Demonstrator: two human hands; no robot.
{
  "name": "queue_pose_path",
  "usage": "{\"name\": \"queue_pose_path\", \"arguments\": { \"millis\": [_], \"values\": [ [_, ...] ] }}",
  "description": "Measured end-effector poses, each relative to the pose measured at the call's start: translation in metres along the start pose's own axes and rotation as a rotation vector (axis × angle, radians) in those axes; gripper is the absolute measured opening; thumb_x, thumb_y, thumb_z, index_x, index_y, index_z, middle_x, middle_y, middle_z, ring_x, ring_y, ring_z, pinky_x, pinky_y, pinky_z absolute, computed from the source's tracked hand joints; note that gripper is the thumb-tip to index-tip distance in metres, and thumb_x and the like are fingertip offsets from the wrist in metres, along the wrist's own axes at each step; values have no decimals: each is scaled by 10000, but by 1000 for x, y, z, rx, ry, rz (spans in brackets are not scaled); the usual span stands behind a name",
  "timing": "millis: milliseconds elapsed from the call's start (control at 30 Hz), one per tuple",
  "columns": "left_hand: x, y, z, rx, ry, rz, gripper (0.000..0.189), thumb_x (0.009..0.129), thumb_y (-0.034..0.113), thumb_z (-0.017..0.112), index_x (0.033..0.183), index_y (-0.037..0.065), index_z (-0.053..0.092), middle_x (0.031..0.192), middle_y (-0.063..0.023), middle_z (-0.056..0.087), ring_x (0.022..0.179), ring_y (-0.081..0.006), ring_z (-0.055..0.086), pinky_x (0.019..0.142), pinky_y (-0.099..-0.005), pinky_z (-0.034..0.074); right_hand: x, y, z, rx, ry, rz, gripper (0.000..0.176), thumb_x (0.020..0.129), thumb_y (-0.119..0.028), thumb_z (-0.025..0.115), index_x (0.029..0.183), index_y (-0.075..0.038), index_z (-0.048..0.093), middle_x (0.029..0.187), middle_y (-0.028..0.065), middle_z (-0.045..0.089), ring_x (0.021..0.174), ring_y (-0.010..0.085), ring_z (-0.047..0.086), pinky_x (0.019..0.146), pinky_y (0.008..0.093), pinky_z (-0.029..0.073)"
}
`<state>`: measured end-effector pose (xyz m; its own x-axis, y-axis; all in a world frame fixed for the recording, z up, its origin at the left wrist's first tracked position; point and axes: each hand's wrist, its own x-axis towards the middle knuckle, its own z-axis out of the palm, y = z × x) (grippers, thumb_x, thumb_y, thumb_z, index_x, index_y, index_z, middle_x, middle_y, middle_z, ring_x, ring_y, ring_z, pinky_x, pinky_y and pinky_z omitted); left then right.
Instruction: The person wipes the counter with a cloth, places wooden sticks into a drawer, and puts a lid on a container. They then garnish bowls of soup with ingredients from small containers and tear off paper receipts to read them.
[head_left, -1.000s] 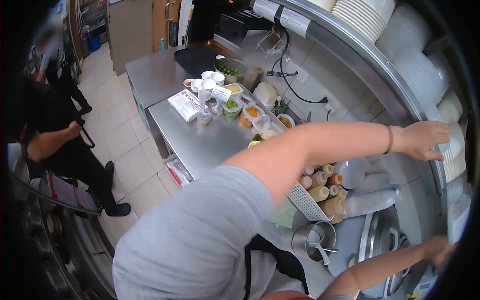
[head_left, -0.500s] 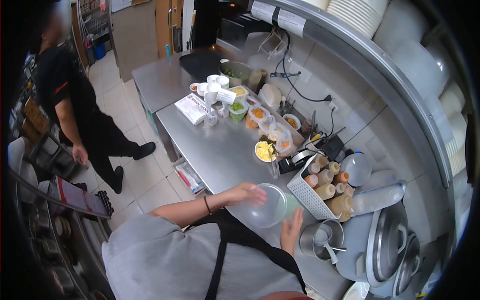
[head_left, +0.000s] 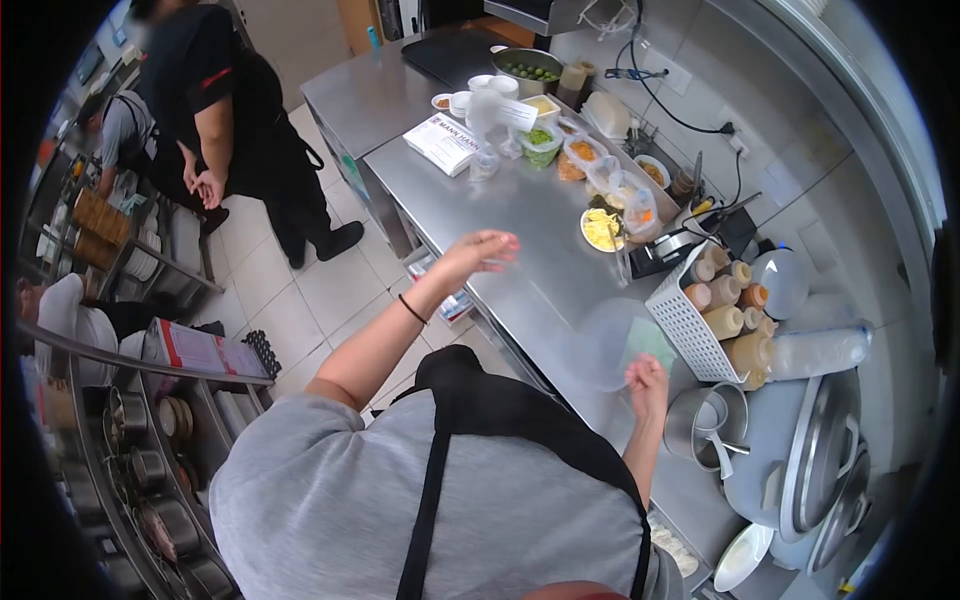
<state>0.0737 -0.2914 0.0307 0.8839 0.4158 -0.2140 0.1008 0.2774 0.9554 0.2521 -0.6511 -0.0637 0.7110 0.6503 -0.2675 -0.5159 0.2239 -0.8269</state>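
Observation:
A translucent round plastic bowl (head_left: 598, 350), smeared by motion, is over the steel counter near its front edge. My right hand (head_left: 648, 380) is closed at the bowl's right side, fingertips curled against it. Beside those fingers lies a pale green sheet (head_left: 650, 342), partly overlapped by the bowl. My left hand (head_left: 482, 254) is raised at the counter's front edge, away from the bowl, its fingers stretched out with nothing in them. A dark band circles that wrist.
A white basket (head_left: 690, 315) of sauce bottles stands right of the bowl, with a steel pot (head_left: 706, 425) nearer me. Farther along the counter (head_left: 510, 225) are a bowl of yellow shreds (head_left: 602, 229), food bags, cups and a white box (head_left: 442, 143). Other people (head_left: 195, 100) stand at left.
My left hand has come away from the plastic bowl. My right hand has gone from spread fingers to closed at the bowl's side. The view has turned, showing more people at left.

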Motion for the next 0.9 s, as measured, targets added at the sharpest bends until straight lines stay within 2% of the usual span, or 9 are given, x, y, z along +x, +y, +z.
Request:
{"name": "queue_pose_path", "arguments": {
  "millis": [67, 133, 267, 367, 533, 667, 767, 867, 900],
  "values": [
    [11, 2, -23, -28, 72, 15, 378, 861, 302, 489, 1104, 14, 507, 1069, -87, 554, 961, -175, 537, 819, -311, 427, 8, 11, -2, 243, 64, -77, 127, 803, -45, 542, 923, -14, 517, 750, 61, 583, 617, 128, 568, 562, 231, 482],
    [23, 5, -43, -49, 132, 26, 370, 855, 301, 500, 1094, 19, 516, 1055, -78, 557, 955, -170, 534, 823, -308, 422, 15, 15, -6, -443, 174, 57, 155, 794, -39, 545, 939, 5, 514, 769, 78, 581, 650, 142, 570, 596, 227, 477],
    [60, 17, -70, 14, 131, 74, 408, 830, 315, 533, 1111, 21, 504, 1082, -94, 545, 991, -165, 507, 814, -299, 410, 8, 22, 8, -23, 187, -60, 133, 792, -49, 547, 916, -6, 525, 753, 71, 584, 623, 131, 562, 573, 225, 474],
    [101, 32, -74, 122, 59, 63, 417, 814, 302, 552, 1106, 7, 513, 1086, -112, 542, 1001, -182, 503, 821, -307, 407, 12, 30, 16, -291, 319, 24, 136, 796, -57, 545, 920, -6, 525, 743, 66, 579, 629, 135, 563, 580, 226, 478],
    [187, 53, -96, 388, 227, 332, 387, 748, 191, 582, 1079, -3, 542, 1009, -141, 576, 914, -230, 550, 774, -315, 427, 5, 46, 31, -131, 414, -46, 126, 796, -70, 547, 907, -12, 531, 741, 62, 576, 630, 132, 564, 584, 218, 476],
    [259, 64, -131, 556, 173, 226, 369, 723, 145, 570, 1068, 15, 558, 994, -150, 586, 883, -232, 567, 740, -313, 439, -4, 50, 32, -263, 583, -26, 128, 797, -60, 537, 918, -20, 531, 762, 55, 577, 637, 131, 566, 583, 217, 477],
    [281, 61, -142, 627, 200, 247, 225, 752, 81, 562, 960, 12, 615, 832, -87, 617, 717, -171, 571, 686, -254, 447, -22, 66, 32, -221, 615, -53, 143, 797, -71, 541, 934, -33, 526, 779, 46, 576, 659, 125, 566, 581, 216, 476],
    [263, 75, -165, 730, 25, 587, 224, 751, 89, 578, 957, 11, 616, 860, -104, 623, 749, -151, 575, 697, -248, 445, -38, 83, 58, 172, 646, -239, 130, 802, -77, 543, 928, -49, 527, 794, 41, 579, 682, 119, 566, 591, 209, 467],
    [257, 79, -176, 694, 177, 772, 214, 755, 94, 578, 949, 13, 619, 867, -104, 626, 760, -146, 578, 698, -243, 445, -43, 95, 56, 49, 669, -200, 150, 807, -67, 536, 955, -42, 524, 844, 45, 578, 728, 121, 567, 639, 225, 475]
  ]
}}
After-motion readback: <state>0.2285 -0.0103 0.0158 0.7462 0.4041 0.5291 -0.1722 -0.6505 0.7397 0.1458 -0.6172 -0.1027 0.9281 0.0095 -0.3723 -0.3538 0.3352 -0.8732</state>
